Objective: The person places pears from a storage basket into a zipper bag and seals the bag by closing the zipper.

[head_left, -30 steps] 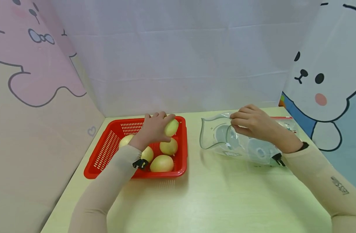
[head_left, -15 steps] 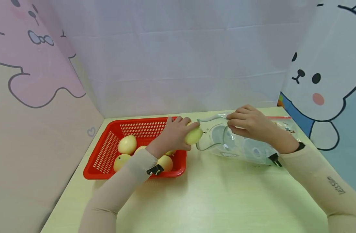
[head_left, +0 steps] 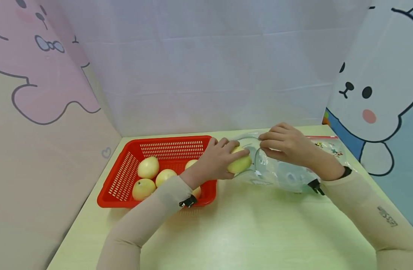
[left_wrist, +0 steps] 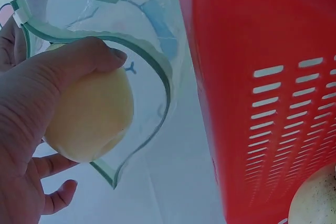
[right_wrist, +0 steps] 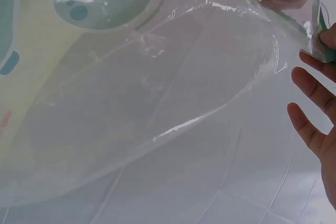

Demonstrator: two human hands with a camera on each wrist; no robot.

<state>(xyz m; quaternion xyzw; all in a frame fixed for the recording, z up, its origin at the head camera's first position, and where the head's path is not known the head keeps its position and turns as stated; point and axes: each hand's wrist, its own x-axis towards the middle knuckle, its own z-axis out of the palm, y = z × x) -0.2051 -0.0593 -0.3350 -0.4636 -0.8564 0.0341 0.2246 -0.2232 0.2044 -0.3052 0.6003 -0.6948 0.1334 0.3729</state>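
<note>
My left hand (head_left: pixel 218 157) grips a round yellow pear (head_left: pixel 241 164), its stem hidden. In the left wrist view the thumb lies across the pear (left_wrist: pixel 94 108), which stands at the open mouth of a clear zip bag (left_wrist: pixel 152 32) with a green zip edge. My right hand (head_left: pixel 289 146) pinches the upper edge of that clear bag (head_left: pixel 277 174) at its mouth. The right wrist view shows the bag's clear side (right_wrist: pixel 157 87) spread out, with the other fingers of the right hand (right_wrist: pixel 320 114) extended apart from it.
A red slotted basket (head_left: pixel 156 205) stands at left with several more pears (head_left: pixel 148 167) in it. Behind the right hand lies another clear bag (head_left: pixel 328 144) with a red zip strip. All stand on a pale table (head_left: pixel 253 232), backed by a white sheet (head_left: pixel 210 82).
My left hand has carried the pear rightward from over the basket to the bag's mouth. My right hand has shifted slightly left, still pinching the bag edge.
</note>
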